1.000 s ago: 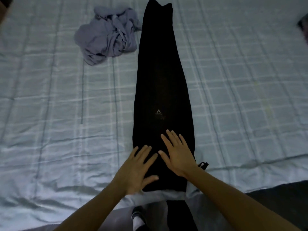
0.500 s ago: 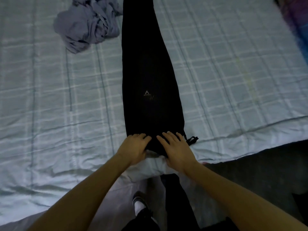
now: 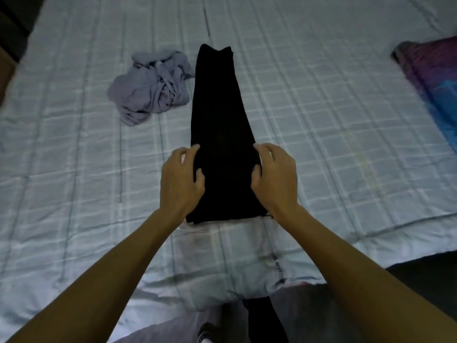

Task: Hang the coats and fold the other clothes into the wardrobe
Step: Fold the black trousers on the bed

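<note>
- The black trousers [image 3: 220, 120] lie lengthwise down the middle of the bed [image 3: 321, 125], their cuffs at the far end and the near end just short of the mattress edge
- A second ago I saw both palms flat on the waist end, with a small logo showing above them. Half a second ago the fingers had closed on the waistband at the bed's edge. Now that end has been carried forward over the legs — the logo is covered and the near edge reads as a fold, not a waistband
- My left hand [image 3: 180, 181] is curled round the left border of the folded-over layer, thumb on top of the cloth
- My right hand [image 3: 277, 179] mirrors it on the right border, fingers hooked over the edge and thumb pressed on the fabric, so both are grasping the trousers, neither let go
- I judge this to be the first lengthwise fold just being laid down. At least one more fold looks needed before the bundle is compact enough to carry
- A crumpled grey-lilac garment [image 3: 153, 87] sits just left of the trouser legs, touching or nearly so, and not yet folded
- A purple and blue cloth [image 3: 435, 70] lies at the bed's right edge, well apart
- No wardrobe is in view — putting away is still ahead
</note>
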